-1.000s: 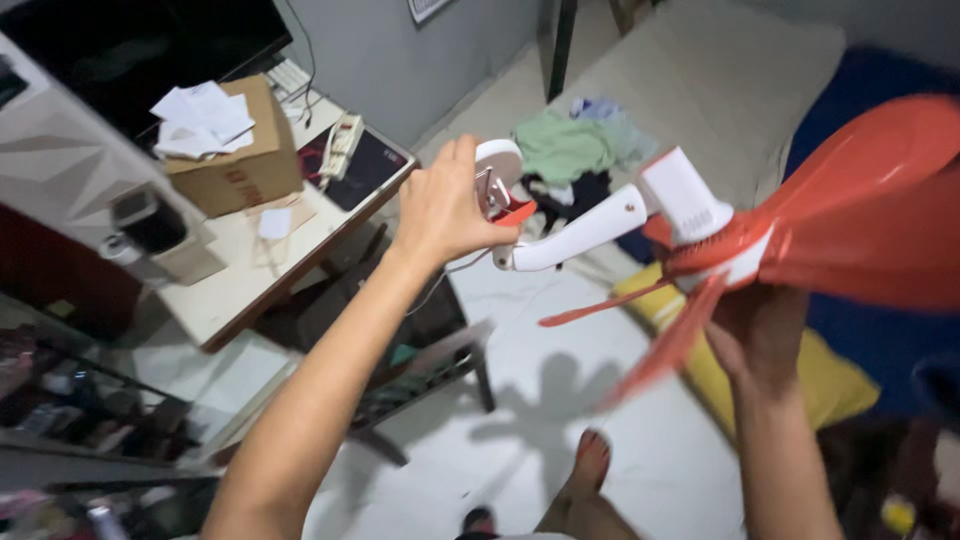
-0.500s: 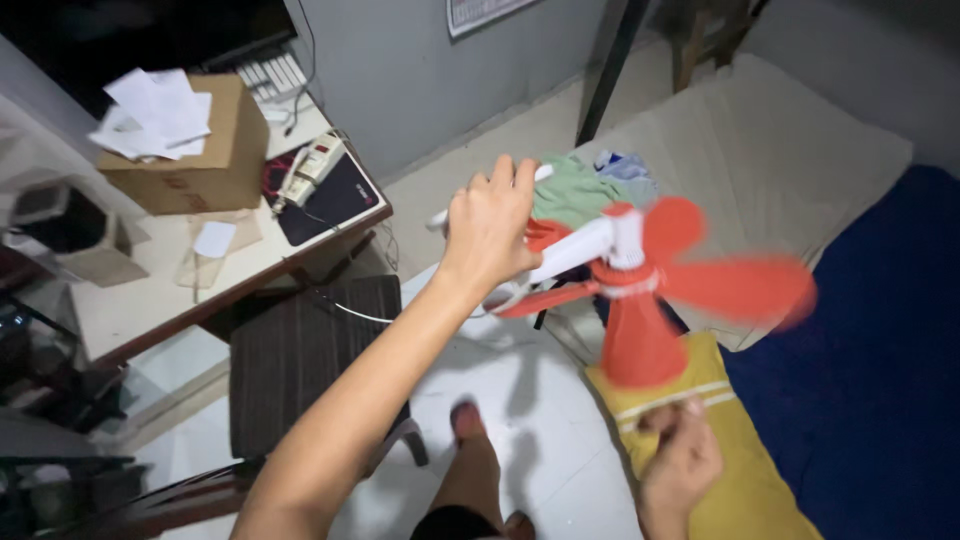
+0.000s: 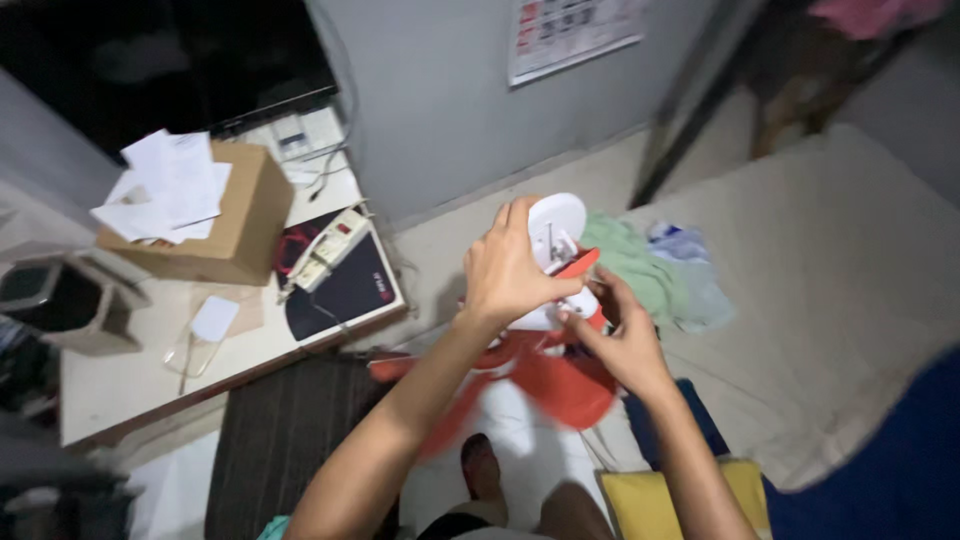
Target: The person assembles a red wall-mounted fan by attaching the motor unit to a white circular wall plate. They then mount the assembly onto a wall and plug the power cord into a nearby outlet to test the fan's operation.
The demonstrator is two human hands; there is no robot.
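Hands on small white-and-red plastic fan (image 3: 555, 290)
Left hand (image 3: 510, 268) fingers clamped on its white body; right hand (image 3: 620, 340) fingers pinch its red part.

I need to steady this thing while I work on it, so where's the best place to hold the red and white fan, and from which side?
Grip the white fan body at its rounded head, from above and the left, as the left hand does now. That part looks solid and fills the palm. The red blades hanging below are thin and blurred, so probably poor to grip. The right hand works from the right side underneath.
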